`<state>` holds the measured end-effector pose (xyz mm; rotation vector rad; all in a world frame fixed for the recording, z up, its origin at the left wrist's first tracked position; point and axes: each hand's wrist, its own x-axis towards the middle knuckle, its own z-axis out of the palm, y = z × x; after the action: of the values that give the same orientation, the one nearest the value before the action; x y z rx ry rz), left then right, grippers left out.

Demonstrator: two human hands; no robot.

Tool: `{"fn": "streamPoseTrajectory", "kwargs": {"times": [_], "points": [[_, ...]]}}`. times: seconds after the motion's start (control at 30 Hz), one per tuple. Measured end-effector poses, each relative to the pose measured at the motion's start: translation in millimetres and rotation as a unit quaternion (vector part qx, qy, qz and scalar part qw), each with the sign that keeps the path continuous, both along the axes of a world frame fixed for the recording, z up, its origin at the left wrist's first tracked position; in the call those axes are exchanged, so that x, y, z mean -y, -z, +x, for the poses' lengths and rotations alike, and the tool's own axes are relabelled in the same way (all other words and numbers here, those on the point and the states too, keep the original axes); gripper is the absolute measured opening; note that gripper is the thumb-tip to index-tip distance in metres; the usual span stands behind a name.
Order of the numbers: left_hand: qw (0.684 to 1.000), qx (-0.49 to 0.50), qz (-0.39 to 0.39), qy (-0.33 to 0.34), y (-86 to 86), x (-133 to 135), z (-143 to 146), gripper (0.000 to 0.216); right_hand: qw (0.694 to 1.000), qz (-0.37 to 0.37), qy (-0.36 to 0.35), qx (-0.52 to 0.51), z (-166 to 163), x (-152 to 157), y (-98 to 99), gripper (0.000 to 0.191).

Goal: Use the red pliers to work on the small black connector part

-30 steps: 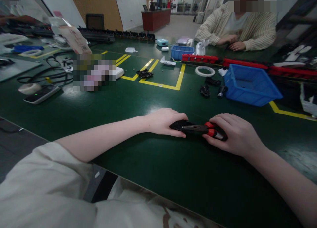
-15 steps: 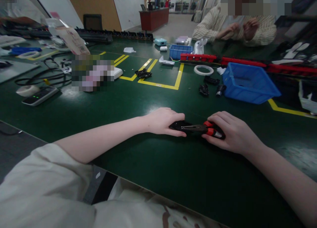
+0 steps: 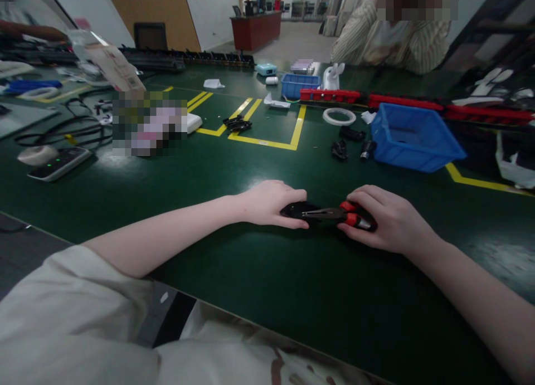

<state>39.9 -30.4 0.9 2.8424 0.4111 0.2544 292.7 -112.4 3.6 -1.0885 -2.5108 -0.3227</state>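
My right hand (image 3: pixel 382 218) is closed round the red and black handles of a pair of pliers (image 3: pixel 328 213), whose dark jaws point left. Between the thumb and fingers of my left hand (image 3: pixel 278 204) is a glossy black piece (image 3: pixel 295 209); its exact kind I cannot make out. The tips of the pliers lie over this piece, and whether they grip it is hard to tell. Both hands rest low over the green table (image 3: pixel 259 279), near its front edge.
A blue bin (image 3: pixel 418 140) stands at the right, with dark parts (image 3: pixel 340 149) and a tape roll (image 3: pixel 339 116) to its left. More black pieces (image 3: pixel 237 124) lie by the yellow tape. A lit power strip (image 3: pixel 58 164) sits left. Across the table a person in a striped sleeve (image 3: pixel 355 34) sits.
The view has shifted slightly, so the whole scene sits a little further left. My hands keep the same hold on the pliers and the black piece. The person opposite has lowered their hands.
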Motion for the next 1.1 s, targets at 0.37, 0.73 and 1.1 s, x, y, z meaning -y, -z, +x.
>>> {"fn": "streamPoseTrajectory", "kwargs": {"times": [0.37, 0.73, 1.1], "points": [[1.0, 0.005, -0.013, 0.005, -0.8, 1.1, -1.2, 0.039, 1.0, 0.0, -0.016, -0.017, 1.6, -0.9, 2.4, 0.034], [1.0, 0.009, -0.004, 0.002, 0.1, 1.1, -1.4, 0.039, 0.999, -0.022, -0.007, -0.04, -1.8, 0.8, 2.6, 0.029], [0.999, 0.019, -0.027, 0.004, -1.0, 1.4, -1.2, 0.038, 0.996, -0.046, 0.014, -0.076, -3.1, 1.0, 2.5, 0.026]]}}
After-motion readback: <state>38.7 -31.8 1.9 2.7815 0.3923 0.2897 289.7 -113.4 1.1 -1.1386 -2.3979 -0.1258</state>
